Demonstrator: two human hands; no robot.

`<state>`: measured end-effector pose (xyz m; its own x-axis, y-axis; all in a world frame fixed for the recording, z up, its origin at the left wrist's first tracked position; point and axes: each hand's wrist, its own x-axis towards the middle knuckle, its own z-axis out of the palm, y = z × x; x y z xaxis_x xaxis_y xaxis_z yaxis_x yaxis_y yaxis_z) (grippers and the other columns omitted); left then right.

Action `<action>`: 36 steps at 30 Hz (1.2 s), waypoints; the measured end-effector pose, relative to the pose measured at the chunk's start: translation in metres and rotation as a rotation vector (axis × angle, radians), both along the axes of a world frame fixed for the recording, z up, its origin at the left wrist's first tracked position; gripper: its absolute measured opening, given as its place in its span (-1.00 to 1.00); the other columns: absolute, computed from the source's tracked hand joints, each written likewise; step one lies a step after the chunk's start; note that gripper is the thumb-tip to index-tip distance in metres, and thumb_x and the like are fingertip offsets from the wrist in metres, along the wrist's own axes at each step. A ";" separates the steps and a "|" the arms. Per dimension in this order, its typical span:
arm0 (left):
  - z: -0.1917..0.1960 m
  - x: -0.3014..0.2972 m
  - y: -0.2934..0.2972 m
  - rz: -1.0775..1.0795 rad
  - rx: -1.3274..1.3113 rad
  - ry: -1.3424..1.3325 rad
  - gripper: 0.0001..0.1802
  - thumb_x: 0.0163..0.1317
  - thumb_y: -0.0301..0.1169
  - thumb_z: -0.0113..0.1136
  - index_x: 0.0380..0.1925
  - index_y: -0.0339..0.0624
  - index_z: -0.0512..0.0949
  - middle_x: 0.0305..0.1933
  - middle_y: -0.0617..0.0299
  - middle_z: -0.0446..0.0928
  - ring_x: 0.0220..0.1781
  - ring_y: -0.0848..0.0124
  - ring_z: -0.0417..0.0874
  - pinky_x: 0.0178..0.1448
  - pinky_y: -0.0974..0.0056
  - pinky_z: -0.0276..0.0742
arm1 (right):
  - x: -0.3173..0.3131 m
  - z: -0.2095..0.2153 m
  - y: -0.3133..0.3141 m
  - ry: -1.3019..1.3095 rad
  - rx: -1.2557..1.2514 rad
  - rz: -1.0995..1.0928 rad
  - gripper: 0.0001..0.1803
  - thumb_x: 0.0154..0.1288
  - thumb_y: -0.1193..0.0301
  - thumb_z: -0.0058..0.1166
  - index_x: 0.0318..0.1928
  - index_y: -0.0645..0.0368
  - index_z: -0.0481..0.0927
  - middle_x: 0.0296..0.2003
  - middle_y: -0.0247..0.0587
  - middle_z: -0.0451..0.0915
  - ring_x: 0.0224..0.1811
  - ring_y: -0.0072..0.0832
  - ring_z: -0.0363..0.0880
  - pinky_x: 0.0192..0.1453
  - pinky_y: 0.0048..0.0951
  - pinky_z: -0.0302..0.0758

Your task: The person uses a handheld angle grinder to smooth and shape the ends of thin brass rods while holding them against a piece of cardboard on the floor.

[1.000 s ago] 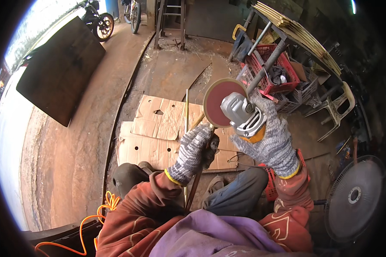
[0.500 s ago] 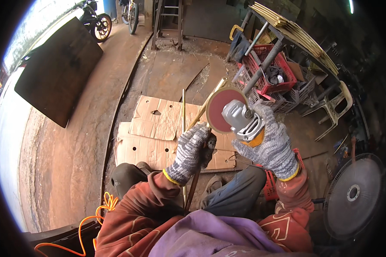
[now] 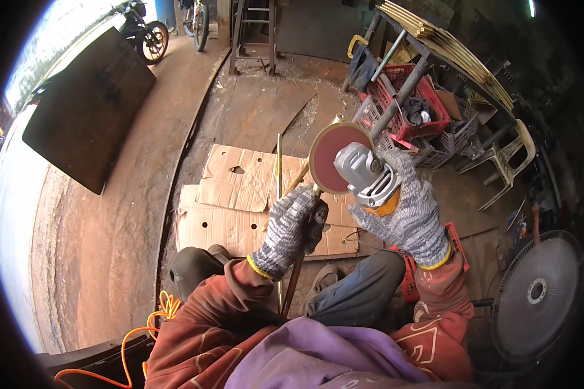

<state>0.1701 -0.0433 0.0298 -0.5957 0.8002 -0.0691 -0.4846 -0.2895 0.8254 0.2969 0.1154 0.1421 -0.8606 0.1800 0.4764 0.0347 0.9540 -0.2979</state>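
- Grey knit glove: the left hand [image 3: 291, 227] is closed tight around a thin metal rod [image 3: 300, 259].
- The right hand [image 3: 402, 211] grips a grinder [image 3: 363, 172], wrapped fully round it.
- Its red disc [image 3: 331, 157] sits right by the rod; the grinding looks under way, not finished.

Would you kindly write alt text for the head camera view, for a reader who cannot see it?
A seated person in grey knit gloves holds an angle grinder with a red disc in the right hand against a thin metal rod gripped by the left hand. Flattened cardboard covers the dirt floor ahead, with red crates and a fan to the right.
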 end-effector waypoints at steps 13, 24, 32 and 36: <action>-0.015 -0.002 0.001 0.074 0.057 0.359 -0.82 0.46 -0.57 0.06 -0.40 -0.18 0.44 -0.59 0.36 0.37 -0.69 0.59 0.35 -0.62 0.37 0.26 | 0.001 -0.004 0.001 0.040 0.024 0.024 -0.10 0.07 0.17 0.59 0.35 0.12 0.36 0.02 0.04 0.70 0.03 -0.02 0.77 0.09 -0.13 0.69; -0.010 -0.001 0.002 0.147 -0.070 0.500 -0.62 0.59 -0.28 -0.02 -0.48 -0.16 0.41 -0.69 0.38 0.30 -0.74 0.60 0.33 -0.65 0.39 0.23 | 0.003 -0.005 0.005 0.047 0.031 0.034 -0.12 0.08 0.20 0.58 0.33 0.12 0.36 0.00 0.02 0.70 0.03 -0.02 0.76 0.09 -0.11 0.68; -0.022 -0.009 0.014 0.402 0.061 0.895 -0.78 0.45 -0.50 0.08 -0.46 -0.19 0.44 -0.61 0.30 0.35 -0.66 0.46 0.41 -0.54 0.32 0.30 | 0.000 -0.004 0.003 0.053 -0.025 0.039 -0.13 0.08 0.19 0.58 0.32 0.11 0.36 0.00 0.03 0.70 0.01 -0.03 0.77 0.09 -0.12 0.68; -0.012 -0.005 0.005 0.188 -0.066 0.492 -0.86 0.30 -0.65 0.12 -0.42 -0.23 0.45 -0.59 0.23 0.35 -0.58 0.33 0.46 -0.46 0.22 0.34 | -0.001 -0.008 0.008 0.079 -0.028 0.044 -0.13 0.08 0.19 0.58 0.32 0.11 0.36 0.00 0.04 0.70 0.02 -0.04 0.77 0.09 -0.13 0.68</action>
